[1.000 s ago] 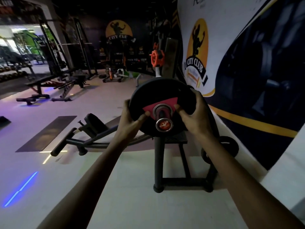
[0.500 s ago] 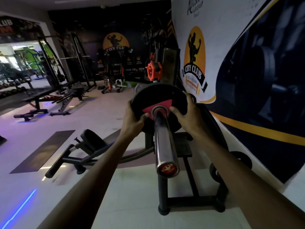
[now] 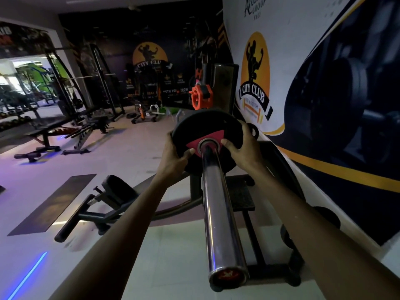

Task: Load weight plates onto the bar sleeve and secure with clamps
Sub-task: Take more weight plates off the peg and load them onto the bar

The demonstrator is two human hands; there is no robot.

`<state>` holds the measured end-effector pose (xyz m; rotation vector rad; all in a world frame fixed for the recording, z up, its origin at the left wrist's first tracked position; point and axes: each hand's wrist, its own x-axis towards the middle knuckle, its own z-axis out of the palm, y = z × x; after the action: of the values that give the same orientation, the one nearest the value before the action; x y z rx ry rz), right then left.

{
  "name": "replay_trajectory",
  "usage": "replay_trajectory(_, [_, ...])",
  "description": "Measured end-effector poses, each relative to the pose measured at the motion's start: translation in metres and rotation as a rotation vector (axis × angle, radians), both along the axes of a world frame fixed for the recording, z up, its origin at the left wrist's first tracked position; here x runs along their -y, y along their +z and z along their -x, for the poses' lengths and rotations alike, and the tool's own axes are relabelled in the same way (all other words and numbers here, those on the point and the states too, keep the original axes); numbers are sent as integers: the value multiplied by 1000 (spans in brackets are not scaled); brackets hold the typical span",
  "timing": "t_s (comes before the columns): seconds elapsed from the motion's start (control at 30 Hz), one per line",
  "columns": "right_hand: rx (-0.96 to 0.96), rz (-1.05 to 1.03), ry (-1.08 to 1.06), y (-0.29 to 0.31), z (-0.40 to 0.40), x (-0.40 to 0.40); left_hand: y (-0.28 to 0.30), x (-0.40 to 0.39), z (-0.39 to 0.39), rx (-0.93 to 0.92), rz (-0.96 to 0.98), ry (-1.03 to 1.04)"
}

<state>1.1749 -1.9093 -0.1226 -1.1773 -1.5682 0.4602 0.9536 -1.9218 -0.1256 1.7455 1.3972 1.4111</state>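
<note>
Two hands, left hand (image 3: 176, 155) and right hand (image 3: 242, 148), grip our round black rubber-coated weight plate (image 3: 205, 128) by its rim on the polished chrome bar sleeve (image 3: 218, 208); it looks heavy and stiff.

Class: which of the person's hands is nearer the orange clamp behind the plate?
Right, narrowly. The right hand grips the plate edge below-right of the orange clamp; the left hand grips lower, further left.
</note>
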Motion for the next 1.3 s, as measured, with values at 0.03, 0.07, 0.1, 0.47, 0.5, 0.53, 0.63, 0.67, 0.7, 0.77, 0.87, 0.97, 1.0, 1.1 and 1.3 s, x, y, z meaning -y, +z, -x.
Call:
replay_trajectory(0.03, [1,6,-4,0,0,0,0,-1,0,-1,6,-12])
replay_trajectory(0.07, [3,8,-7,0,1,1,1,-1,1,-7,6,-14])
replay_trajectory(0.1, [6,7,-10,1,1,2,0,0,1,-12,2,-10])
replay_trajectory(0.47, [16,73,-104,-53,-35,78,-65,76,-14,-95,-58,197])
replay_trajectory(0.5, [28,97,-117,-65,-45,89,-76,87,-20,-103,-56,175])
replay_trajectory(0.53, [38,127,-125,-78,-56,99,-90,96,-28,-121,-32,142])
replay_trajectory(0.63, [34,216,-139,-112,-93,131,-123,113,-68,-98,134,22])
replay_trajectory(0.67, [20,241,-149,-122,-107,141,-134,117,-85,-74,184,-2])
replay_trajectory(0.7, [10,268,-158,-131,-121,150,-143,122,-103,-73,204,-31])
replay_trajectory(0.77, [-3,327,-183,-145,-150,164,-160,132,-140,-118,210,-116])
replay_trajectory(0.87, [-49,388,-210,-166,-200,176,-186,141,-196,-135,289,-193])
replay_trajectory(0.97, [-76,432,-229,-187,-255,182,-210,142,-254,-143,332,-233])
replay_trajectory(1.0, [-70,455,-231,-194,-273,183,-217,141,-272,-155,347,-241])
replay_trajectory(1.1, [-39,495,-233,-219,-327,175,-240,134,-326,-191,404,-262])
replay_trajectory(1.3, [-22,563,-194,-275,-394,140,-297,109,-392,-218,552,-286])
